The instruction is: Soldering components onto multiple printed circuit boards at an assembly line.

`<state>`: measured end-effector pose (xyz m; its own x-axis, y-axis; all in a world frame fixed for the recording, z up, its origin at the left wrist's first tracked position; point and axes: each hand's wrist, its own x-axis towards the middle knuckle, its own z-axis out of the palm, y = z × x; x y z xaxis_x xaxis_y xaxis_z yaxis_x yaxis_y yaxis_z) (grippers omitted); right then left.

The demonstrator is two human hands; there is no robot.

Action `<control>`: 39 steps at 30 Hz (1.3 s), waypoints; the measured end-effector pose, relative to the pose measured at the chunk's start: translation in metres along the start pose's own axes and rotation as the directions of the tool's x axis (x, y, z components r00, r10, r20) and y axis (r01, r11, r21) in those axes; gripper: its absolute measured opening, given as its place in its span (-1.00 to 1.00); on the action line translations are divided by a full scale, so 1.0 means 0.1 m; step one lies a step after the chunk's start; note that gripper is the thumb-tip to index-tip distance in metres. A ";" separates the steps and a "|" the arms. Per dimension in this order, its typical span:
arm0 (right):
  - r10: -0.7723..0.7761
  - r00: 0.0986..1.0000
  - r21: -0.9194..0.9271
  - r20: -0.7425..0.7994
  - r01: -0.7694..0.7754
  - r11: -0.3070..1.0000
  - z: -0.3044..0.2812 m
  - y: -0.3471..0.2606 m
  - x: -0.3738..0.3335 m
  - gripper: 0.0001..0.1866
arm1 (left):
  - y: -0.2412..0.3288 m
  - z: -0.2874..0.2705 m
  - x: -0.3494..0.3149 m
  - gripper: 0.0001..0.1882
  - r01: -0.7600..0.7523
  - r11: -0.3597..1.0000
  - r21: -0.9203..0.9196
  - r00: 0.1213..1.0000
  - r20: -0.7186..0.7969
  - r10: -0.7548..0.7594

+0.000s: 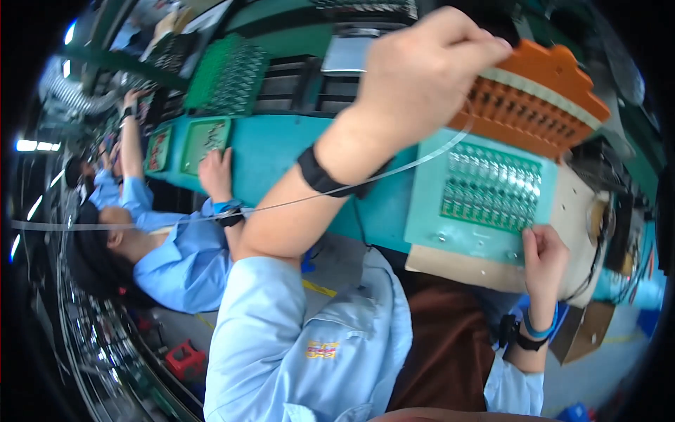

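Note:
My left hand [422, 74] is raised across the bench, its fingers closed on the upper left edge of an orange slotted plate [538, 98]. That plate stands tilted up, with a row of dark slots and a pale strip across it. Below it, a green circuit board panel [492, 186] with rows of shiny parts lies on a pale green fixture plate [425, 204]. My right hand [546, 257] is at the panel's lower right corner, fingers curled and pinched at its edge.
A clear cord [281, 205] runs across my left forearm. At left, a person in blue [186, 260] reaches toward a green tray [204, 144] of small parts. A green rack of boards [228, 74] stands behind the turquoise bench [281, 151]. A cardboard box [583, 330] sits at lower right.

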<state>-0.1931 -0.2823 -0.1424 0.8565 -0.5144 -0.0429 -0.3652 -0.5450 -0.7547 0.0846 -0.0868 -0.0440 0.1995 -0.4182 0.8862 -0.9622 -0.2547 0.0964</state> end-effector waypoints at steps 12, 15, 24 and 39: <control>-0.068 0.994 -0.177 -0.086 0.052 0.983 0.04 -0.10 0.06 -0.83 | 0.04 -0.05 -0.04 -0.71 0.019 1.000 -0.009 1.000 0.000 -0.019; -0.110 0.990 -0.228 -0.092 0.086 0.970 0.05 -0.14 0.07 -0.83 | 0.06 -0.09 -0.04 -0.71 0.024 1.000 -0.003 1.000 0.000 -0.024; -0.114 0.991 -0.240 -0.069 0.094 0.966 -0.01 -0.20 0.03 -0.87 | 0.09 -0.07 -0.04 -0.71 0.013 0.998 -0.059 1.000 -0.013 -0.014; -0.259 0.960 -0.324 -0.103 0.214 0.921 0.02 -0.21 0.28 -0.55 | -0.08 -0.07 0.03 -0.71 -0.034 0.994 -0.103 0.990 0.134 0.047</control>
<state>-0.1605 -0.2839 -0.1294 0.8796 -0.4208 0.2220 -0.2713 -0.8270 -0.4924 0.0915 -0.0798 -0.0390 0.1767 -0.5426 0.8212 -0.9823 -0.1494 0.1127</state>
